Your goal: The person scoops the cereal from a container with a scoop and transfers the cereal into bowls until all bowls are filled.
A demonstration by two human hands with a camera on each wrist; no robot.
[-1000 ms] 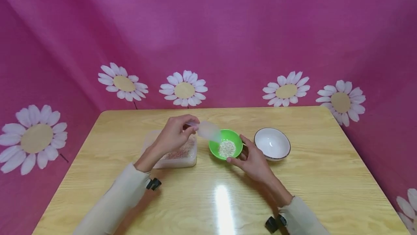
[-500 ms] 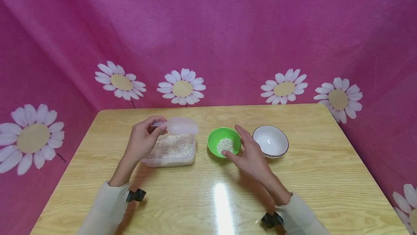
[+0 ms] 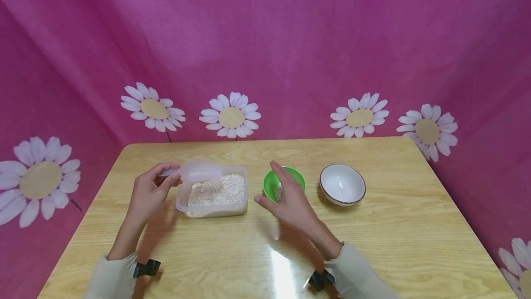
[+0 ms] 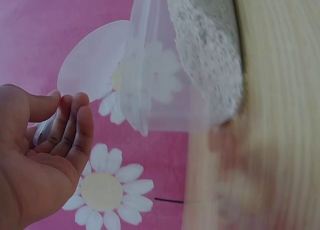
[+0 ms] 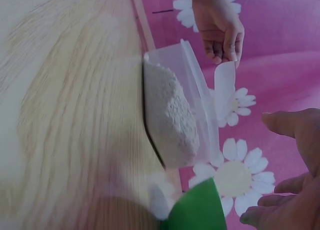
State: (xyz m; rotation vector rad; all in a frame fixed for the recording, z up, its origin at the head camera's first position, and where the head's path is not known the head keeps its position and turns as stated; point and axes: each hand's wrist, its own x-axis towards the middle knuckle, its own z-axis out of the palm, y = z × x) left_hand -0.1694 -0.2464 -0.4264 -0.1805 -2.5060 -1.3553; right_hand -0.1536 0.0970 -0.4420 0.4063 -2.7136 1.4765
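Observation:
My left hand pinches the handle of a translucent plastic scoop, which hangs over the back left of a clear plastic tub. Pale flakes that look like oats fill the tub, heaped higher on one side in the left wrist view. My right hand holds nothing; its thumb and fingers are spread above a green bowl and cover part of it. Some of the flakes lie in that bowl. In the right wrist view the green bowl shows just below my fingers.
A white bowl with a dark rim stands to the right of the green one. All of these stand on a pale wooden table. Behind it hangs a pink cloth printed with white daisies.
My left hand has carried the scoop left from the green bowl to above the tub. My right hand has let go of the green bowl's rim and shifted left over it.

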